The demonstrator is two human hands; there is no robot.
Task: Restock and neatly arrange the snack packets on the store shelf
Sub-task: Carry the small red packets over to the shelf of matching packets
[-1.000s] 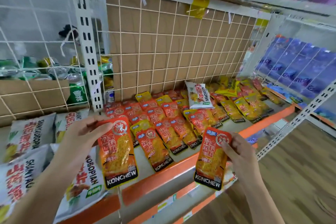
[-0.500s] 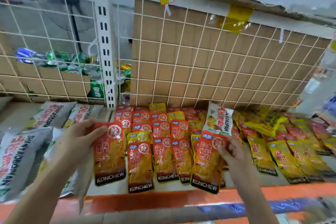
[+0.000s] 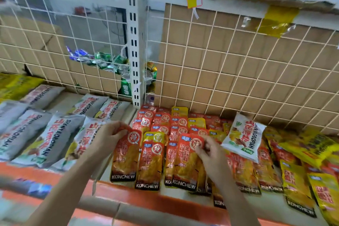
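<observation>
Left hand: left hand (image 3: 110, 135) curled round the top end of a red packet, the left packet (image 3: 125, 158), thumb on its face.

Right hand: right hand (image 3: 207, 150) pinching the top end of a second one, the right packet (image 3: 186, 163), fingertips by its round seal.

Where they are: both packets are low over the front of the shelf (image 3: 165, 200). The left one is at the left edge of the red rows (image 3: 161, 121), just beside the grey bags (image 3: 53, 134). The right one overlaps packets already laid down, with one laid column between the two.

Long axis: each runs front to back, black KONCHEW band toward the person and seal toward the grid (image 3: 229, 60). That matches the rows.

Direction from hands: each packet hangs from its far end, its body trailing back toward the shelf lip.

Nearer hand: each hand is over its own column, so no crossing looks needed.

Next move, as judged: lower and release. The left packet's band sits a little behind its neighbour's, so it likely wants a nudge forward.

Out of place: a white bag (image 3: 244, 137) lies tilted on top of the red rows, near the right hand and well apart from the left.
</observation>
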